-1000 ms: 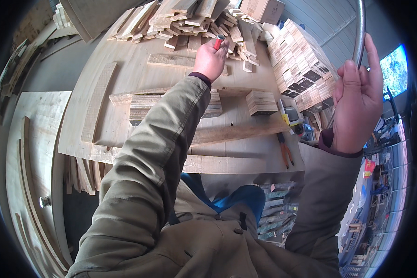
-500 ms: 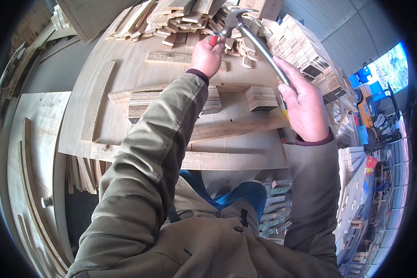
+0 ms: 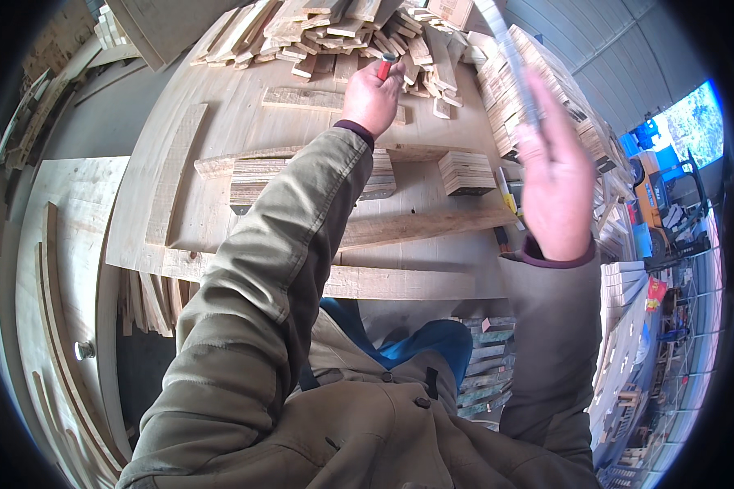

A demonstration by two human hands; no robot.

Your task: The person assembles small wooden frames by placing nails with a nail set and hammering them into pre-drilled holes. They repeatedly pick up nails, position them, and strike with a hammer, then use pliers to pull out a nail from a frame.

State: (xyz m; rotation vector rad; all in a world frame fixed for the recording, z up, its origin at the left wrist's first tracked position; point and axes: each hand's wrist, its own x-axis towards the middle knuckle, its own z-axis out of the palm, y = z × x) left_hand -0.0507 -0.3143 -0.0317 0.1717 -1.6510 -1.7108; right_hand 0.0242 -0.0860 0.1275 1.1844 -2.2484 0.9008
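My left hand (image 3: pixel 372 98) is closed round a red-handled tool (image 3: pixel 385 70) with a round metal end pointing up; its lower part is hidden by the fingers. It is held over the far part of a plywood tabletop (image 3: pixel 240 118), beside a short wooden slat (image 3: pixel 289 99). My right hand (image 3: pixel 557 183), smeared by motion, grips a claw hammer by its metal shaft (image 3: pixel 514 65). The hammer is raised to the right of the red-handled tool, its head beyond the top edge of view. Between my arms, a long board (image 3: pixel 428 226) lies across the table.
Layered wood blocks (image 3: pixel 466 173) stand by a thin board. Loose slats (image 3: pixel 347 31) are heaped at the far side, with stacked timber (image 3: pixel 546 77) at the right. Another slat (image 3: pixel 178 171) lies at left. A yellow-handled tool (image 3: pixel 509 200) rests at the table's right edge.
The hammer has swung up and to the right, away from the red-handled tool's metal end, and its head has left the view. My left hand has barely moved.
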